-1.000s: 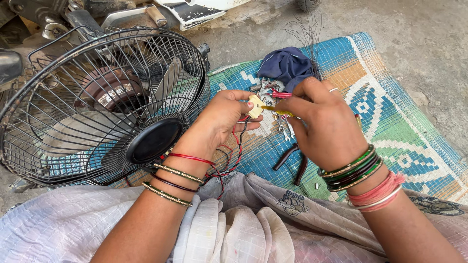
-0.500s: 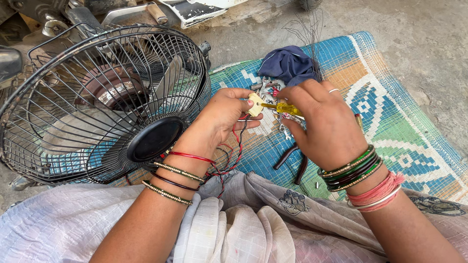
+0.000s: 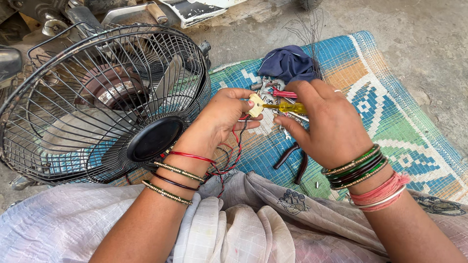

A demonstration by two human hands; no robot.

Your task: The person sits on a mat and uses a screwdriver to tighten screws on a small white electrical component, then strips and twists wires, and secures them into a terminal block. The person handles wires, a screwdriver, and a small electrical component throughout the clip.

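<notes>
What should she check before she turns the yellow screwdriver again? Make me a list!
1. Left hand grips the small cream part firmly: ok.
2. Screwdriver tip meets the part: ok; seated in a screw: cannot tell.
3. Right hand wraps the yellow handle: ok.
4. Red and black wires hang loose under the part, clear of the tip: ok.
5. Fan blades not blurred, look stopped: ok; unplugged: cannot tell.
6. Pliers lie within reach on the mat: ok.

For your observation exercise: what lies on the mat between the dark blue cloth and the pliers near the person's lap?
In the head view, loose metal tools lie between the dark blue cloth and pliers, partly hidden by the right hand holding a yellow-handled screwdriver.
</notes>
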